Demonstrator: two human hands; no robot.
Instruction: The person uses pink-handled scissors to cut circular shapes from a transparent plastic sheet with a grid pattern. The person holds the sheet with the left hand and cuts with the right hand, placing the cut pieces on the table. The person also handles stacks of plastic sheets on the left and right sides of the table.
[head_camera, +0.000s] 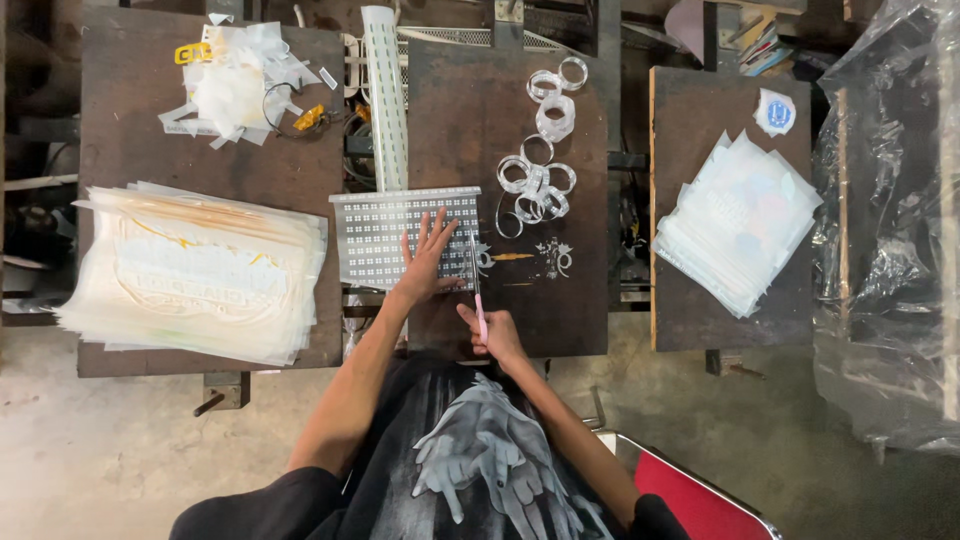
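Note:
My left hand (428, 262) lies flat with fingers spread on a clear sheet printed with rows of small white squares (385, 240), pressing it to the dark middle board (560, 310). My right hand (495, 333) grips a thin pink-handled knife (478, 290) whose blade runs up along the sheet's right edge. Small cut scraps (553, 257) lie just right of the blade.
Several clear tape rings (535, 180) lie on the middle board. A thick stack of printed clear sheets (195, 270) fills the left board, scraps (235, 85) behind it. A smaller stack (740, 220) sits on the right board. Plastic wrap (890, 230) hangs at right; a red seat (690, 495) is below.

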